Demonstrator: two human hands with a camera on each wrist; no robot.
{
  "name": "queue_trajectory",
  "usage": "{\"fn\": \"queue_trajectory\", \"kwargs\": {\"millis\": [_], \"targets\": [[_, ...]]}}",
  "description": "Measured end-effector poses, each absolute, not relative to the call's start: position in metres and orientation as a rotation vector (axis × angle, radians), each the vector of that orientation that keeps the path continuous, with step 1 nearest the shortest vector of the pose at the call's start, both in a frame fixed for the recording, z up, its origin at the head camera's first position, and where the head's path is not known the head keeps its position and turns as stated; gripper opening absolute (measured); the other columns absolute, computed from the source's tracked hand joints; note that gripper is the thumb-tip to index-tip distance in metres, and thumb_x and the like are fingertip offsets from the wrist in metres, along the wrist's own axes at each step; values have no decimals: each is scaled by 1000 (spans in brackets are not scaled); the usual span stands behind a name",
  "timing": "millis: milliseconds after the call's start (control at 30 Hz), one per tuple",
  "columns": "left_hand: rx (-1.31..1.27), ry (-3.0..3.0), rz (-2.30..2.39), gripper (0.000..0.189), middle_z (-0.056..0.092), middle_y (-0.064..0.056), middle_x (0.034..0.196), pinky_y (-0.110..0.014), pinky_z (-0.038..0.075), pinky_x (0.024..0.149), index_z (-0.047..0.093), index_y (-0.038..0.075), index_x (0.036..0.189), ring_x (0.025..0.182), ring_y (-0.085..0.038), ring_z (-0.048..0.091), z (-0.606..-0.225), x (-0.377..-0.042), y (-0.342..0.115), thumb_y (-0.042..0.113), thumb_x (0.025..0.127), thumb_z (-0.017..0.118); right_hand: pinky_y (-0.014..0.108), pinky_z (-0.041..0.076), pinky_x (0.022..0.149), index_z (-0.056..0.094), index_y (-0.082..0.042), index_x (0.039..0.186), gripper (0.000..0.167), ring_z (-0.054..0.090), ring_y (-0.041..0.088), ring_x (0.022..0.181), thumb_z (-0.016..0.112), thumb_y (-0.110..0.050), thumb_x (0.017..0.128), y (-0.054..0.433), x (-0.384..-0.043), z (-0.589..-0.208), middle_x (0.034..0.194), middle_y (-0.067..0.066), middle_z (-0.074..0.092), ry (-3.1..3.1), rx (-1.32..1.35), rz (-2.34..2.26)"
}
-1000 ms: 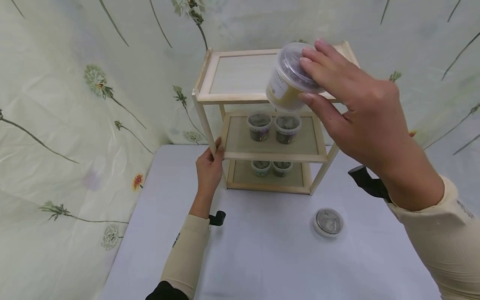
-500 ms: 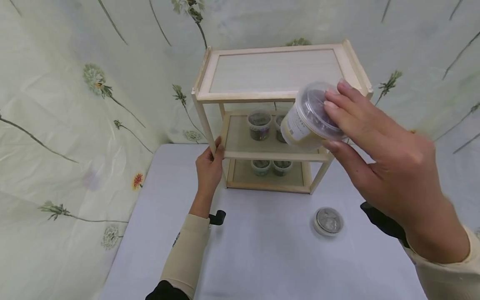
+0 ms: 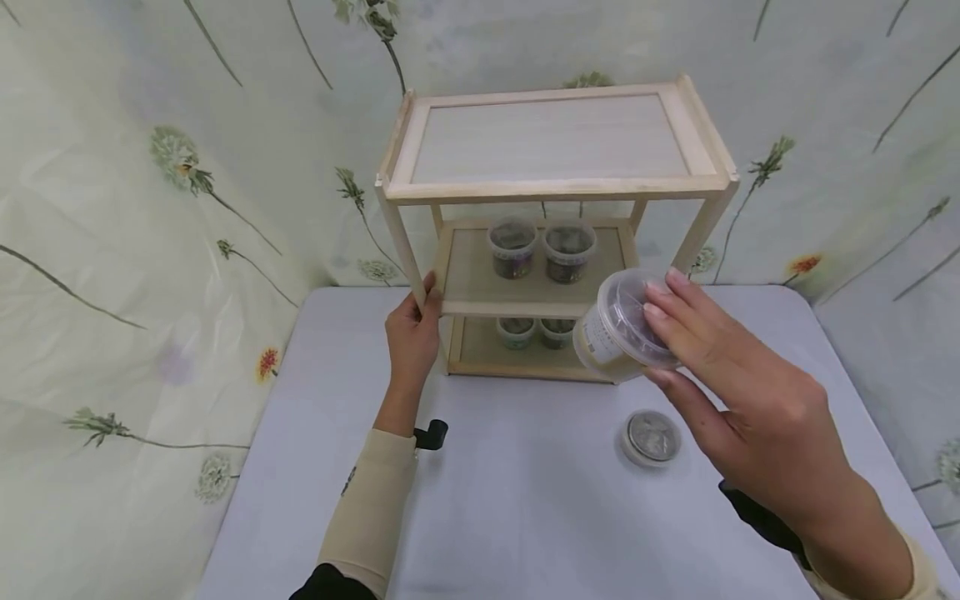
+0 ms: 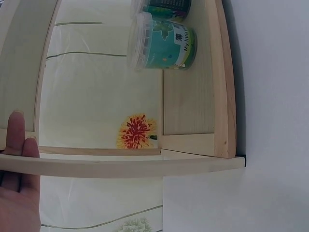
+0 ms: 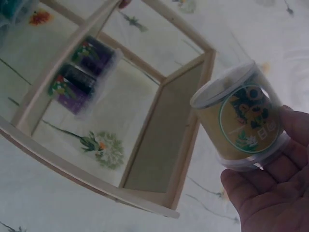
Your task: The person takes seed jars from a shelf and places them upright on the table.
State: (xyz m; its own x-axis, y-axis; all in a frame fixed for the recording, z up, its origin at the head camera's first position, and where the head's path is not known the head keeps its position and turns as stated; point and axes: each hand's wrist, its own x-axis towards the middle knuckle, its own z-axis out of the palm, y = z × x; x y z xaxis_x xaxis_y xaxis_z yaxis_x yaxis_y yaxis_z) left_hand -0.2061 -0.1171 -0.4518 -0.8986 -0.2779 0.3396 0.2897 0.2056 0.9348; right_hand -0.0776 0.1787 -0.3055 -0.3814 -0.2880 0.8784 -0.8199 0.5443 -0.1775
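Note:
My right hand (image 3: 757, 408) holds a tilted plastic tub (image 3: 611, 329) with a clear lid, fingers on the lid side and thumb below. In the right wrist view this tub (image 5: 241, 121) shows a yellow wrap with a round plant label. It hangs in front of the right side of a three-tier wooden shelf (image 3: 547, 142), overlapping the middle and lower tiers. My left hand (image 3: 412, 337) grips the shelf's left front post (image 4: 120, 166) near the middle tier. Two purple-wrapped tubs (image 3: 512, 248) stand side by side on the middle tier, and two teal ones (image 4: 171, 43) on the bottom.
Another lidded round tub (image 3: 651, 439) stands on the white-covered table (image 3: 510, 508), in front of the shelf's right corner and close to my right hand. A flower-printed backdrop (image 3: 247, 192) rises behind and to the left of the table.
My right hand has lowered the yellow tub from in front of the top tier, shifting it slightly right, down to the middle and lower tiers. The left hand keeps its grip on the post.

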Motion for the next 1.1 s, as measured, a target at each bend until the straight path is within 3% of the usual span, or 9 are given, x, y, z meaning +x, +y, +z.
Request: {"fn": "queue_trajectory", "kwargs": {"millis": [267, 700, 1100], "targets": [[-8, -2047, -1731, 32, 72, -24, 93, -23, 36, 59, 67, -1, 136, 63, -11, 40, -454, -207, -118, 9, 107, 59, 26, 38, 112, 71, 10, 126, 50, 57, 29, 135, 53, -34, 112, 185, -75, -343, 131, 24, 68, -2040, 919, 753], [18, -2050, -1767, 32, 74, -22, 113, -23, 40, 65, 67, 1, 137, 73, -15, 48, -453, -208, -116, 10, 108, 60, 27, 34, 115, 69, 7, 131, 54, 56, 32, 136, 48, -39, 113, 199, -62, -430, 137, 21, 66, -2229, 821, 732], [24, -2047, -1772, 32, 74, -24, 108, -24, 38, 64, 67, 0, 137, 71, -16, 45, -454, -208, -117, 10, 107, 60, 22, 24, 118, 64, 5, 139, 61, 54, 36, 137, 38, -44, 114, 197, -56, -514, 144, 18, 61, -2489, 729, 725]]}}
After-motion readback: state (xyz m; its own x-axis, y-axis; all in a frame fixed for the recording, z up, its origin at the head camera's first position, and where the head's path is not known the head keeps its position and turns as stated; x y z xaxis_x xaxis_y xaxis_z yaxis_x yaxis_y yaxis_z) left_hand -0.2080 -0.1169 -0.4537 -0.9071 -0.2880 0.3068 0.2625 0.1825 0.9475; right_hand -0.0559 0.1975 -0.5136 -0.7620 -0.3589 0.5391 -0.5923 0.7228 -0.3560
